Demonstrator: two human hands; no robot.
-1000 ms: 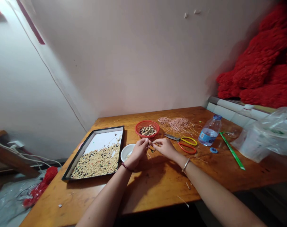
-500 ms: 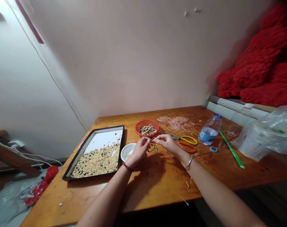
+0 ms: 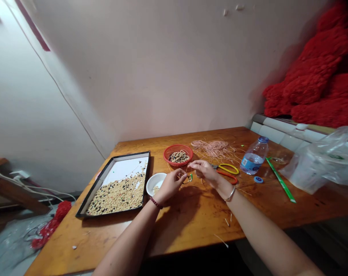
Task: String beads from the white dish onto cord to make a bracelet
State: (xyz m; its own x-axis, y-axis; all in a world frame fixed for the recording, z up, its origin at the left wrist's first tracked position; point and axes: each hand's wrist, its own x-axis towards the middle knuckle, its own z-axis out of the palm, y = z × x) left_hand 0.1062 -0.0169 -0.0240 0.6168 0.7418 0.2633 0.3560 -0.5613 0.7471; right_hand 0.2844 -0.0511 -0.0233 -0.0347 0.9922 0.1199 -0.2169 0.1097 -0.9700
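My left hand [image 3: 174, 183] pinches a small beaded strand [image 3: 189, 178] with green and dark beads, which hangs just above the table between my hands. My right hand [image 3: 204, 171] is closed in a pinch on the thin cord running up from that strand; the cord itself is hard to make out. Beside my left wrist stands a white bowl [image 3: 152, 180] with a few pale beads in it. A red basket [image 3: 168, 163] of beaded strands sits just beyond my fingers. Scissors [image 3: 229, 168] with yellow and orange handles lie right behind my right hand.
A black-rimmed tray [image 3: 112, 214] of loose beads lies to the left. Pink cord [image 3: 214, 149] is heaped at the back. On the right are a water bottle [image 3: 254, 157], its neighbouring blue cap [image 3: 258, 179], a green strip [image 3: 281, 181] and a plastic-wrapped roll [image 3: 314, 172].
My hands have moved slightly apart, the left one lower with its fingers now at the beads. The right hand has risen a little, drawing the cord up.
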